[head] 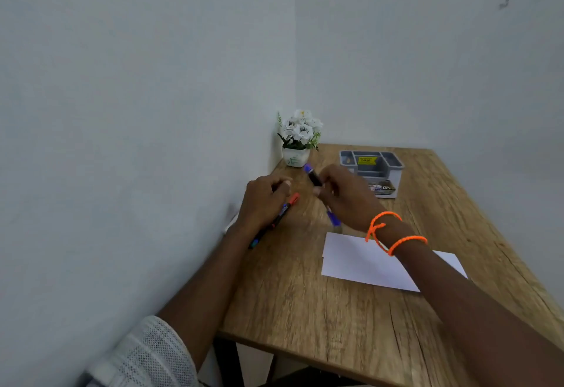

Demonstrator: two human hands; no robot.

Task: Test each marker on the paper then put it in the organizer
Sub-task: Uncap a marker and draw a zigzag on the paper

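My right hand (345, 196) grips a black marker with a blue cap (312, 174), tilted with the cap pointing up and away; a blurred blue end (332, 218) shows below the hand, just above the table. My left hand (262, 200) hovers with curled fingers over a black marker with a red cap (293, 199) that lies on the table at the left, and nothing shows in its fingers. A white sheet of paper (360, 261) lies under my right forearm. The grey organizer (394, 180) stands behind my right hand.
A small white pot of white flowers (298, 142) stands in the table's back left corner against the wall. Something white (232, 222) sits at the table's left edge by the wall. The wooden table (305, 310) ends close in front of me.
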